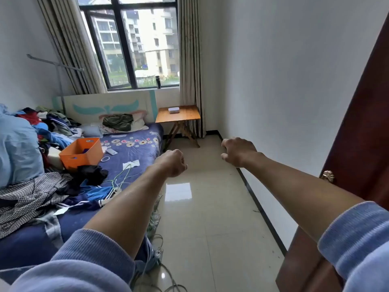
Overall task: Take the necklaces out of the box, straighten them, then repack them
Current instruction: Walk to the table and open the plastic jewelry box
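Note:
A small clear box (173, 110) with a pale lid sits on a wooden folding table (185, 118) at the far end of the room, under the window. No necklace shows from here. Both my arms stretch forward above the tiled floor, well short of the table. My left hand (173, 163) is curled into a loose fist with nothing in it. My right hand (237, 151) hangs palm down with its fingers bent and slightly apart, holding nothing.
A bed (130, 148) covered with clothes, cables and an orange bin (82, 153) runs along the left. A dark wooden door (355, 157) stands open at the right. Shiny tiled floor (202, 207) leads between them to the table.

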Demonstrator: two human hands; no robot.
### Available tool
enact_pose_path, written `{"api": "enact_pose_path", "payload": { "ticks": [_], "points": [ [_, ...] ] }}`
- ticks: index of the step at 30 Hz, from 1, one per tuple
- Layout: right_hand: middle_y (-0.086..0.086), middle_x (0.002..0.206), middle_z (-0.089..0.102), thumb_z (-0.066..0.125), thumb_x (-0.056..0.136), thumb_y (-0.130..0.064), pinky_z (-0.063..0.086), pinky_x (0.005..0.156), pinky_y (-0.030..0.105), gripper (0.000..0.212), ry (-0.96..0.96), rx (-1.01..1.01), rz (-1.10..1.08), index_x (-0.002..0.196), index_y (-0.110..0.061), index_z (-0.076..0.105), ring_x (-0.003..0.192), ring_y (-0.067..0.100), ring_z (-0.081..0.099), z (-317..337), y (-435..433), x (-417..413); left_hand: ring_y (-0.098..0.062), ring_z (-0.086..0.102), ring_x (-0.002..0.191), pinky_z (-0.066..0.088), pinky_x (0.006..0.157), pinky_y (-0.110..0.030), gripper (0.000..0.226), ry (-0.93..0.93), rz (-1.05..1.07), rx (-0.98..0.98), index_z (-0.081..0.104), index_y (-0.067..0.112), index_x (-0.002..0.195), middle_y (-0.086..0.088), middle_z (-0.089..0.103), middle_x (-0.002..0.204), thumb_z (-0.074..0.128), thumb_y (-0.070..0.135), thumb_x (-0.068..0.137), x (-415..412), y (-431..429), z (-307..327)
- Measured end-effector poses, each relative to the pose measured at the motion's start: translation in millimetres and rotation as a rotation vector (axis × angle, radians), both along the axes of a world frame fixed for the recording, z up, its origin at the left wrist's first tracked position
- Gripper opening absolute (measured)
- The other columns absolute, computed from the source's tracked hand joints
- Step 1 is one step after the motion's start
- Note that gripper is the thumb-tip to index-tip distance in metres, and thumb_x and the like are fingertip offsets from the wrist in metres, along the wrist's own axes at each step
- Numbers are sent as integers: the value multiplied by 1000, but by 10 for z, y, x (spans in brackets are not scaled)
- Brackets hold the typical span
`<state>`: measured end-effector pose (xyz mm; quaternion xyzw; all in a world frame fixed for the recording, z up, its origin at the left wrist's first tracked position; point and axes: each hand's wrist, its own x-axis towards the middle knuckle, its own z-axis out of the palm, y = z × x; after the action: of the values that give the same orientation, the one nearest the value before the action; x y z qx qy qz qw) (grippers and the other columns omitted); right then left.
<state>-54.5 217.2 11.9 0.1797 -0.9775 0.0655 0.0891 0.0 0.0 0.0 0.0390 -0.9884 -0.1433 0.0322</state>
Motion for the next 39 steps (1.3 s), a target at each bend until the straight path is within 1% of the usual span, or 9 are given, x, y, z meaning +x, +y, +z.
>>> {"api": "enact_pose_path", "payload": {
  "ticks": [8, 14, 18, 22, 25, 31, 33, 36, 39],
  "points": [
    [8, 128, 58, 55, 88, -33, 48, 89, 39, 39, -138, 56, -39, 124, -18, 55, 112, 30, 56, -537, -131, -328, -33, 62, 95, 52, 84, -34, 16, -120, 2, 12, 68, 17, 90, -15, 66, 108, 62, 31, 84, -378, -131, -514],
    [6, 130, 59, 56, 88, -34, 47, 88, 37, 38, -253, 97, -45, 124, -20, 57, 112, 28, 57, -1141, -143, -972, -33, 62, 99, 52, 87, -36, 22, -212, -16, 12, 70, 14, 97, -15, 68, 109, 62, 31, 86, -990, -198, -1067],
    [6, 129, 59, 55, 89, -33, 46, 87, 36, 36, -314, 125, -38, 122, -19, 58, 113, 28, 57, -1493, -168, -1652, -32, 62, 100, 51, 85, -33, 23, -266, -7, 10, 70, 11, 100, -14, 69, 109, 62, 28, 87, -1589, -234, -1372],
    [5, 123, 61, 55, 89, -31, 47, 83, 35, 34, -398, 124, -23, 121, -19, 58, 107, 27, 58, -1727, -245, -2377, -31, 64, 94, 53, 83, -34, 24, -350, 43, 44, 70, 8, 100, -13, 70, 104, 62, 27, 88, -2189, -331, -1601],
    [6, 122, 61, 56, 89, -33, 48, 83, 35, 34, -434, 136, -2, 120, -19, 58, 106, 28, 58, -1842, -344, -2882, -30, 64, 94, 53, 82, -34, 25, -373, 68, 81, 70, 6, 101, -13, 71, 103, 63, 26, 88, -2596, -461, -1728],
    [5, 128, 58, 55, 91, -36, 40, 75, 31, 40, -458, 143, 34, 128, -23, 54, 112, 27, 56, -1970, -698, -3879, -31, 66, 89, 50, 76, -32, 20, -402, 151, 116, 70, 9, 91, -14, 72, 95, 62, 26, 86, -3437, -895, -1886],
    [5, 127, 59, 56, 90, -36, 39, 74, 31, 38, -451, 159, 42, 126, -23, 56, 110, 27, 57, -2030, -880, -4287, -30, 66, 88, 50, 75, -31, 19, -417, 164, 119, 70, 10, 89, -14, 72, 94, 62, 27, 86, -3821, -1092, -1970],
    [6, 128, 60, 57, 90, -35, 45, 81, 34, 36, -454, 156, 33, 124, -21, 58, 111, 28, 57, -2137, -1178, -4956, -29, 64, 86, 47, 72, -29, 16, -412, 170, 122, 67, 14, 83, -12, 71, 95, 62, 29, 84, -4485, -1426, -2089],
    [6, 132, 58, 58, 90, -37, 46, 89, 36, 42, -485, 139, 4, 129, -22, 56, 116, 28, 56, -2212, -1454, -5581, -28, 64, 88, 48, 73, -29, 18, -428, 155, 123, 69, 13, 87, -10, 71, 95, 62, 30, 84, -5165, -1767, -2176]
  ]
}}
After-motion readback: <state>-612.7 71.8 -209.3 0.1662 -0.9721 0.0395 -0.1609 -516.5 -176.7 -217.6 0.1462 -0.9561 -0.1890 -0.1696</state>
